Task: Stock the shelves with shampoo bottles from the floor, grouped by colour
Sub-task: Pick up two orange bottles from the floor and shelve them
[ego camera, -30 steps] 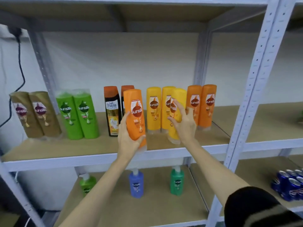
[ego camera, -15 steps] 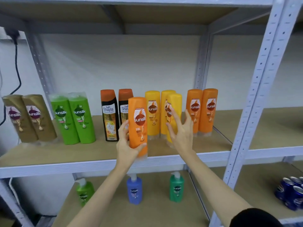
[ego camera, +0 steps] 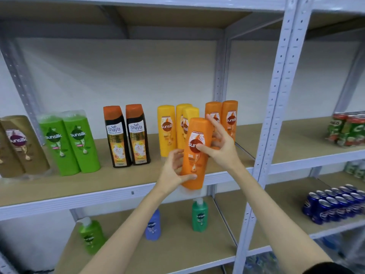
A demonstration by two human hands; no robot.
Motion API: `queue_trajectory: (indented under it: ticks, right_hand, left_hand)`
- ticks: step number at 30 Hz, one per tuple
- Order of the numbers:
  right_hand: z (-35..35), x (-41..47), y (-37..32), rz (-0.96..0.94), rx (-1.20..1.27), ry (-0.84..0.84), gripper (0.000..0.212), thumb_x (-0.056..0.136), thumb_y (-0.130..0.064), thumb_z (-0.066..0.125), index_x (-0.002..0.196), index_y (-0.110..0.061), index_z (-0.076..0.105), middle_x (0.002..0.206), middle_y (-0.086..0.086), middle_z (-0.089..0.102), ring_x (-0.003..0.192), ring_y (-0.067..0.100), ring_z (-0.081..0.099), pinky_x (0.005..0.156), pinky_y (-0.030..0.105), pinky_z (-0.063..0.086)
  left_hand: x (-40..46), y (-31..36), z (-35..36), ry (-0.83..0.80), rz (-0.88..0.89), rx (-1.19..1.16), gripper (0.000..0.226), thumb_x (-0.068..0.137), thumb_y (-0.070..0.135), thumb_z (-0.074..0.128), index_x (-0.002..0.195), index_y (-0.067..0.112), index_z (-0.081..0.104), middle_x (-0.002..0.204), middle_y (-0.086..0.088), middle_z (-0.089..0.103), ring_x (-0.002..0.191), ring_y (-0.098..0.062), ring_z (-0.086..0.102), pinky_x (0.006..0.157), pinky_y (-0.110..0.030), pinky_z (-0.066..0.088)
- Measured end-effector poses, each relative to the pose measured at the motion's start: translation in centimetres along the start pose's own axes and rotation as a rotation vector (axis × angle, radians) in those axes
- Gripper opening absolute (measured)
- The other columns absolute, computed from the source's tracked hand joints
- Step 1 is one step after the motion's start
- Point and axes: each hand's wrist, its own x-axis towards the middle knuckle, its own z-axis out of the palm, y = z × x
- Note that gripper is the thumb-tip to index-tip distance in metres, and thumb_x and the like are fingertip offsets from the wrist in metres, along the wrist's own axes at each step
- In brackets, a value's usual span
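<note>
Orange Sunsilk bottle (ego camera: 195,155), gripped low by left hand (ego camera: 173,171) and steadied by right hand (ego camera: 221,147), awaits placement beside shelved orange pair (ego camera: 223,119).

Bare shelf (ego camera: 246,149) right of orange bottles (ego camera: 230,119).

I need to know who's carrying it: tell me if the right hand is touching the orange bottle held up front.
Touching. The head view shows the right hand with its thumb pressed on the orange bottle label.

Tilted orange shampoo bottle (ego camera: 195,153), held
</note>
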Motion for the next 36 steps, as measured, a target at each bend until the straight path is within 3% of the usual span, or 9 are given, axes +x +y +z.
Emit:
queue_trajectory:
  ticks: [4, 7, 10, 17, 21, 23, 30, 33, 36]
  right_hand:
    - [-3.4, 0.5, -0.1, -0.005, -0.147, 0.278, 0.07, 0.074, -0.012, 0.076, 0.13, -0.034, 0.041, 0.133, 0.003, 0.049, 0.107, 0.016, 0.057, 0.081, 0.026, 0.056]
    - [-5.5, 2.4, 0.9, 0.009, -0.364, 0.375, 0.072, 0.073, -0.019, 0.076, 0.131, -0.04, 0.038, 0.127, 0.003, 0.052, 0.102, 0.021, 0.058, 0.083, 0.041, 0.055]
    - [-5.9, 4.1, 2.3, 0.071, -0.563, 0.396, 0.072, 0.077, -0.027, 0.073, 0.134, -0.043, 0.033, 0.117, 0.007, 0.053, 0.099, 0.025, 0.057, 0.085, 0.042, 0.051]
    - [-4.8, 6.6, 4.0, 0.095, -0.713, 0.357, 0.07, 0.081, -0.028, 0.068, 0.139, -0.037, 0.03, 0.117, 0.012, 0.05, 0.102, 0.033, 0.057, 0.087, 0.043, 0.046]
    - [-3.8, 6.8, 4.4, 0.045, -0.824, 0.32, 0.074, 0.083, -0.028, 0.066, 0.143, -0.037, 0.023, 0.126, 0.015, 0.046, 0.102, 0.036, 0.057, 0.085, 0.046, 0.047]
    - [-3.7, 6.5, 4.5, 0.029, -0.854, 0.337, 0.076, 0.084, -0.029, 0.065, 0.145, -0.035, 0.019, 0.126, 0.014, 0.045, 0.102, 0.036, 0.058, 0.082, 0.044, 0.048]
    - [-3.1, 5.1, 4.4, 0.115, -0.803, 0.385, 0.091, 0.08, -0.033, 0.069, 0.148, -0.024, 0.009, 0.13, 0.014, 0.045, 0.109, 0.035, 0.055, 0.084, 0.046, 0.048]
    - [-2.8, 3.1, 3.8, 0.158, -0.806, 0.402, 0.087, 0.08, -0.028, 0.069, 0.147, -0.021, 0.014, 0.125, 0.015, 0.046, 0.109, 0.035, 0.053, 0.084, 0.046, 0.046]
    - [-2.2, -0.5, 3.6, 0.161, -0.781, 0.378, 0.076, 0.082, -0.023, 0.067, 0.144, -0.02, 0.023, 0.122, 0.014, 0.048, 0.108, 0.032, 0.053, 0.083, 0.045, 0.047]
  left_hand:
    - [1.5, -1.3, -0.5, 0.013, 0.008, 0.523, 0.063, 0.075, 0.026, 0.075, 0.128, 0.016, 0.042, 0.133, -0.003, 0.047, 0.122, -0.019, 0.045, 0.098, -0.029, 0.036]
    - [2.1, -3.0, -1.4, 0.071, -0.027, 0.97, 0.05, 0.087, 0.042, 0.056, 0.131, 0.024, 0.04, 0.137, -0.001, 0.043, 0.128, -0.023, 0.038, 0.105, -0.042, 0.031]
    - [2.3, -4.5, -1.4, 0.072, -0.114, 1.143, 0.048, 0.09, 0.05, 0.045, 0.132, 0.028, 0.04, 0.137, 0.0, 0.042, 0.131, -0.023, 0.031, 0.109, -0.048, 0.022]
    - [1.8, -6.7, -1.2, 0.082, -0.159, 1.204, 0.05, 0.089, 0.061, 0.035, 0.125, 0.03, 0.05, 0.132, 0.001, 0.047, 0.127, -0.023, 0.036, 0.106, -0.046, 0.022]
    - [1.5, -6.9, -1.0, 0.135, -0.106, 1.203, 0.085, 0.067, 0.073, 0.004, 0.121, 0.03, 0.053, 0.126, 0.001, 0.052, 0.122, -0.023, 0.04, 0.102, -0.045, 0.025]
    - [1.5, -7.0, -1.1, 0.126, -0.111, 1.213, 0.088, 0.065, 0.072, 0.001, 0.121, 0.029, 0.052, 0.126, 0.001, 0.051, 0.122, -0.023, 0.04, 0.102, -0.045, 0.025]
    - [1.2, -6.3, -1.0, 0.113, -0.082, 1.166, 0.045, 0.093, 0.05, 0.037, 0.124, 0.021, 0.051, 0.127, -0.003, 0.05, 0.123, -0.025, 0.04, 0.104, -0.04, 0.025]
    - [-0.3, -5.8, -1.1, 0.165, 0.118, 1.072, 0.052, 0.087, 0.049, 0.033, 0.112, 0.012, 0.06, 0.113, -0.009, 0.059, 0.108, -0.031, 0.053, 0.093, -0.039, 0.037]
    - [-2.4, -5.9, -1.3, 0.191, 0.309, 0.99, 0.039, 0.085, 0.033, 0.039, 0.102, 0.007, 0.062, 0.104, -0.011, 0.062, 0.095, -0.031, 0.057, 0.085, -0.032, 0.039]
